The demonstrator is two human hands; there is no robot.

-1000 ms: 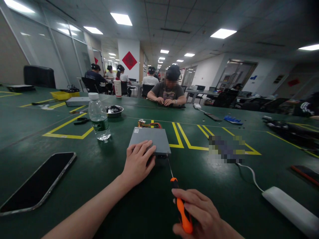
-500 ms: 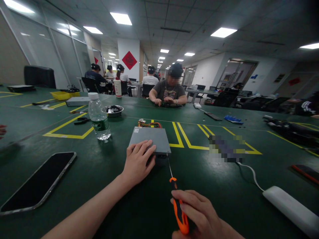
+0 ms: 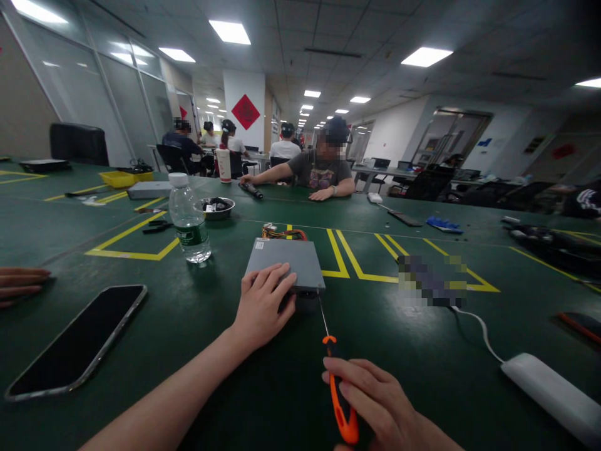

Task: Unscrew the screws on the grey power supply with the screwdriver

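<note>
Table (image 3: 263,410) is stretching away green, and a co-worker (image 3: 319,169) is sitting at its far side, reaching out to the left. Around the middle, a grey box (image 3: 287,254) is lying flat, a bottle (image 3: 190,219) standing to its left and a phone (image 3: 82,341) lying nearer, further left. I'm seeing the left hand (image 3: 263,304) spreading loosely over the box's near edge, not clasping it; the right hand (image 3: 378,398) is gripping a screwdriver (image 3: 329,341), its tip sitting by the near right corner. Wires (image 3: 287,234) are bunching beyond the box.
</note>
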